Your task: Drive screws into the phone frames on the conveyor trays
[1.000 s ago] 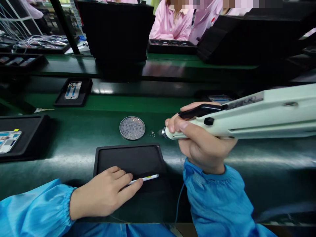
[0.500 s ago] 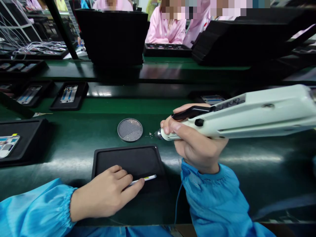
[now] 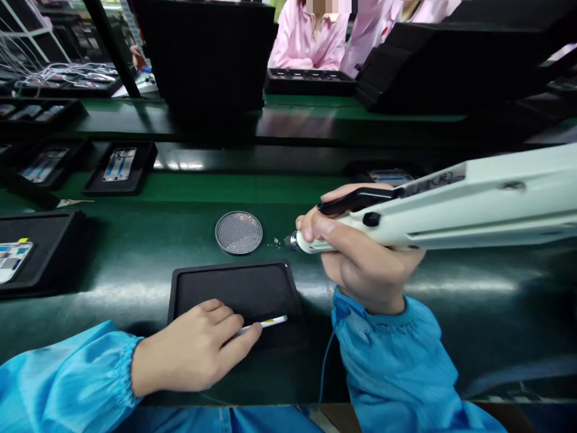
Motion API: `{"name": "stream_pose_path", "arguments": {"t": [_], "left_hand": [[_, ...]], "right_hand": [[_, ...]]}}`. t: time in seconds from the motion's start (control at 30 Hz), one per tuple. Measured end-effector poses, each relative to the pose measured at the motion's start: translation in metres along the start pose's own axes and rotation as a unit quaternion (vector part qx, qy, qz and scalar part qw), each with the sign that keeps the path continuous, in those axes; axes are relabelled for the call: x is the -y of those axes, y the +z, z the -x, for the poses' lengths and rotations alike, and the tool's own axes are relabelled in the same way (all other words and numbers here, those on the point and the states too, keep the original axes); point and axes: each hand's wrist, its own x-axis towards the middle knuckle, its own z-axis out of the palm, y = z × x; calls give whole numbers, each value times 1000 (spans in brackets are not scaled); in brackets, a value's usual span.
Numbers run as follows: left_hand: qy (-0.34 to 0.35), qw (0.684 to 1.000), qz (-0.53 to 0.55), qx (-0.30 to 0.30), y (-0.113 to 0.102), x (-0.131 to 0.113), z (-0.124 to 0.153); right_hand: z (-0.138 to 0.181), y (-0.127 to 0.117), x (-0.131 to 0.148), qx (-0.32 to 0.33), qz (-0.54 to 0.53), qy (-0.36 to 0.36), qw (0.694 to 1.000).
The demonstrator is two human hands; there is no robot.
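Observation:
My right hand (image 3: pixel 365 255) is closed around a pale green electric screwdriver (image 3: pixel 478 204), a black lever along its upper side. The driver's tip points left at a few tiny screws (image 3: pixel 276 242) on the bench; whether it touches them I cannot tell. Just left of them lies a round perforated screw dish (image 3: pixel 238 233) with small shiny bits in it. My left hand (image 3: pixel 193 346) grips a slim white phone (image 3: pixel 273 322), seen nearly edge-on with a yellow mark, over the black tray (image 3: pixel 229 285). The hand hides most of the phone.
On the left, a black tray (image 3: pixel 49 264) holds an opened phone (image 3: pixel 13 261). Farther back are more trays with phones, such as one tray (image 3: pixel 144 174). Tall black tray stacks (image 3: pixel 207 54) stand behind the raised ledge. A person in pink (image 3: pixel 311 36) sits across.
The view has shifted slightly, with the bench appearing a little higher. Both hands keep their holds, and the screwdriver tip stays beside the loose screws.

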Motion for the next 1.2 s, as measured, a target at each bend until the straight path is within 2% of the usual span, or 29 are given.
{"name": "stream_pose_path", "arguments": {"t": [0.1, 0.2, 0.57, 1.2], "left_hand": [[-7, 997, 2, -72, 0, -1, 11], [-18, 995, 16, -92, 0, -2, 20], [-10, 997, 20, -67, 0, -4, 10], [-20, 997, 23, -76, 5, 1, 13]], "right_hand": [[0, 1, 1, 4, 1, -14, 1000], [-1, 3, 1, 4, 5, -28, 1000], [-2, 7, 2, -14, -21, -14, 1000], [-3, 7, 0, -11, -25, 1, 1000]]}}
